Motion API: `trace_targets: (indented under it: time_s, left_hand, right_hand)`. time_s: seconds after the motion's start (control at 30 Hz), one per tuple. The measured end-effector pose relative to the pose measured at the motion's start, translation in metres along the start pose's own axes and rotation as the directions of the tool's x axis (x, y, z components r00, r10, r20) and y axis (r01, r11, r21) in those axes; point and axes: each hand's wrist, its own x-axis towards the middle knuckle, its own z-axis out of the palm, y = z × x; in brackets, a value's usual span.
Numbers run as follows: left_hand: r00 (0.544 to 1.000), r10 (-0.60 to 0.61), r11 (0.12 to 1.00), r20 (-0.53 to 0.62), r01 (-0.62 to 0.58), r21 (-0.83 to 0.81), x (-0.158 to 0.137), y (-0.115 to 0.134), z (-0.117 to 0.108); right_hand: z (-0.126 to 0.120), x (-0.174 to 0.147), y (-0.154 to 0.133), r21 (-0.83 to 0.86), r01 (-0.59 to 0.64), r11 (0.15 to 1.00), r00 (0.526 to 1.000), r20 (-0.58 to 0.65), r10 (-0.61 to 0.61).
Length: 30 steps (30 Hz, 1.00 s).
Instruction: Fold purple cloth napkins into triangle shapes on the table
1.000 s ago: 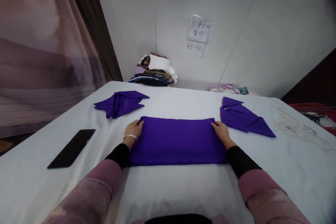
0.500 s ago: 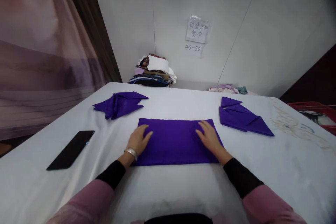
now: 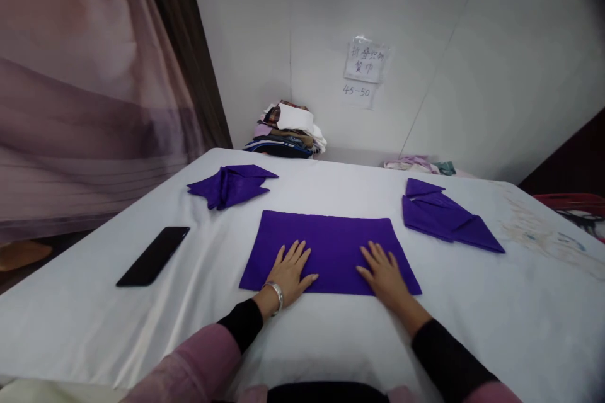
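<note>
A purple cloth napkin (image 3: 331, 249) lies flat in front of me as a wide rectangle, its long edge toward me. On its left part rests my left hand (image 3: 289, 271), palm down with fingers spread; a silver bracelet (image 3: 276, 296) circles that wrist. My right hand (image 3: 385, 274) lies palm down on the right part, fingers apart. Neither hand grips the fabric. Farther back on the left sits a purple napkin folded into a pointed, layered shape (image 3: 234, 186). Another folded purple napkin (image 3: 447, 211), flatter with angular points, lies to the right.
A white cloth covers the table (image 3: 331, 334). A black phone (image 3: 154, 256) lies at the left. Behind the table are a stack of folded clothes (image 3: 288, 132) and some loose fabric (image 3: 411, 165). Handwritten paper signs (image 3: 366, 63) hang on the wall; a pink curtain (image 3: 89, 88) hangs at left.
Both hands have moved inward and toward me from the napkin's sides, and their fingers now lie flat and spread. The view has shifted slightly to the left.
</note>
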Motion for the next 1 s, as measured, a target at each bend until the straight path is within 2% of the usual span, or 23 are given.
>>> trace_targets:
  time_s: [0.03, 0.1, 0.17, 0.3, 0.43, 0.53, 0.67, 0.73, 0.8, 0.9, 0.93, 1.0]
  left_hand:
    - [1.000, -0.001, 1.000, 0.000, 0.001, -0.009, -0.001, 0.001, -0.001]
    - [1.000, -0.009, 1.000, 0.004, 0.009, -0.028, -0.001, 0.004, -0.002]
    - [1.000, -0.016, 0.999, 0.011, 0.016, -0.048, -0.001, 0.007, -0.005]
    - [0.998, -0.051, 0.996, 0.040, 0.054, -0.070, -0.004, 0.004, -0.010]
    - [0.981, -0.196, 0.981, -0.003, 0.196, -0.011, -0.021, -0.020, -0.014]
    - [0.937, -0.347, 0.936, -0.044, 0.349, 0.054, -0.039, -0.049, -0.019]
    - [0.835, -0.544, 0.822, -0.083, 0.550, 0.144, -0.053, -0.083, -0.031]
    - [0.795, -0.597, 0.777, -0.106, 0.606, 0.170, -0.053, -0.092, -0.039]
    - [0.794, -0.596, 0.775, -0.121, 0.608, 0.173, -0.047, -0.094, -0.046]
    - [0.840, -0.529, 0.823, -0.121, 0.543, 0.166, -0.027, -0.085, -0.052]
    - [0.859, -0.498, 0.844, -0.117, 0.512, 0.164, -0.018, -0.081, -0.053]
    - [0.893, -0.438, 0.880, -0.100, 0.449, 0.158, 0.005, -0.075, -0.051]
  right_hand:
    - [0.001, -0.007, 0.021, -0.040, -0.056, 0.998, 0.998, -0.007, 0.055]
    - [0.003, -0.019, 0.055, -0.115, -0.065, 0.991, 0.998, 0.005, 0.066]
    - [0.007, -0.027, 0.077, -0.175, -0.102, 0.979, 0.995, -0.023, 0.099]
    - [0.014, -0.033, 0.087, -0.272, -0.042, 0.961, 0.999, -0.028, 0.035]
    - [0.017, -0.033, 0.086, -0.294, 0.005, 0.956, 0.999, -0.050, -0.020]
    - [0.021, -0.033, 0.090, -0.293, 0.032, 0.956, 0.996, -0.076, -0.057]
    - [0.023, -0.033, 0.094, -0.282, 0.043, 0.958, 0.995, -0.079, -0.067]
    - [0.021, -0.032, 0.093, -0.267, 0.028, 0.963, 0.997, -0.061, -0.046]
    - [0.014, -0.029, 0.085, -0.236, -0.008, 0.972, 0.999, -0.033, 0.001]
    - [-0.004, -0.016, 0.054, -0.138, -0.083, 0.987, 0.996, -0.033, 0.079]
    - [-0.010, -0.009, 0.039, -0.089, -0.141, 0.986, 0.988, -0.075, 0.135]
    - [-0.022, 0.008, 0.003, 0.005, -0.085, 0.996, 0.993, -0.076, 0.085]
